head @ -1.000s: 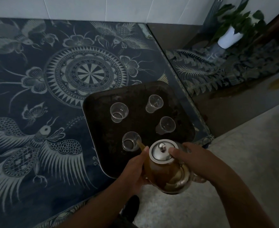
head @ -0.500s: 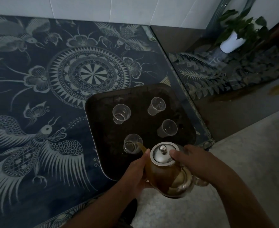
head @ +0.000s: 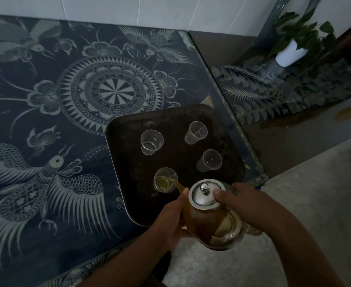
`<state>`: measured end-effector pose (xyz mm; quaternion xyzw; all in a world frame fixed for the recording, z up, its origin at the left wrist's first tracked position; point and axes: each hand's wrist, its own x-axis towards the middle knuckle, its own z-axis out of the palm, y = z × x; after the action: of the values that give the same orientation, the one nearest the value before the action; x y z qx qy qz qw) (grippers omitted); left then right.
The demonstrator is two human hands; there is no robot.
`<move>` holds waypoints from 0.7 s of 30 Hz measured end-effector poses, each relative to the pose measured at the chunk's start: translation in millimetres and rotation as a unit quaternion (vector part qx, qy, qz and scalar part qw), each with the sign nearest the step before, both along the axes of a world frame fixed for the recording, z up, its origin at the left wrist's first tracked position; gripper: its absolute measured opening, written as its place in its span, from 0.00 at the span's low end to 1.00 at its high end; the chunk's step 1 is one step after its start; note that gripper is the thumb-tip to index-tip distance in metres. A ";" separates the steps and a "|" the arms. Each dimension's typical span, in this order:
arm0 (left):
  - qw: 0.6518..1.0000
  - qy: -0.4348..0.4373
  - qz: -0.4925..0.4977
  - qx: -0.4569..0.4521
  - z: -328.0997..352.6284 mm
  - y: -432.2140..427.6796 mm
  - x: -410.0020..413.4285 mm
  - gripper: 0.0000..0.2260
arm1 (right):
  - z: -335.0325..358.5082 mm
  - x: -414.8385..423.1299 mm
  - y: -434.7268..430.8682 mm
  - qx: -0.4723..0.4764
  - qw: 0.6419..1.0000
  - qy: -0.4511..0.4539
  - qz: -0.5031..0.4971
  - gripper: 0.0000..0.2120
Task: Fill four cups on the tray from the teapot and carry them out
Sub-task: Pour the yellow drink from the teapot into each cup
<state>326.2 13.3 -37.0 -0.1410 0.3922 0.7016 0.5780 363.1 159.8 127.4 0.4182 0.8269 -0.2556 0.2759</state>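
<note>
A glass teapot of amber tea with a steel lid is tilted over the near edge of a dark tray. My left hand supports its body near the spout. My right hand grips the handle side, thumb pressing the lid. Tea streams from the spout into the nearest clear cup, which holds some yellow tea. Three more clear cups stand on the tray: back left, back right, and right, and they look empty.
The tray sits at the right front corner of a table with a dark blue bird-and-mandala cover. A lower patterned surface carries a white pot with a green plant at the back right. Pale floor lies below my arms.
The teapot has tipped further and tea now flows into the nearest cup, which has begun to fill. Both hands keep their hold.
</note>
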 end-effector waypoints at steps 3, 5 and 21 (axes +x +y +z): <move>1.000 0.000 -0.001 -0.007 0.4 0.0 1.4 0.24 | 0.7 0.8 -0.6 0.001 1.000 0.002 0.000 0.47; 1.000 0.005 -0.002 -0.011 0.7 -0.2 1.9 0.24 | 2.1 1.2 -1.9 0.005 1.000 0.003 0.002 0.50; 1.000 -0.003 0.004 -0.008 -0.1 0.5 4.1 0.24 | -0.8 1.8 0.5 0.019 1.000 -0.006 0.011 0.39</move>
<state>330.3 13.8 -37.1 -0.1496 0.3951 0.7004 0.5753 364.8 160.3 126.6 0.4159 0.8345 -0.2341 0.2755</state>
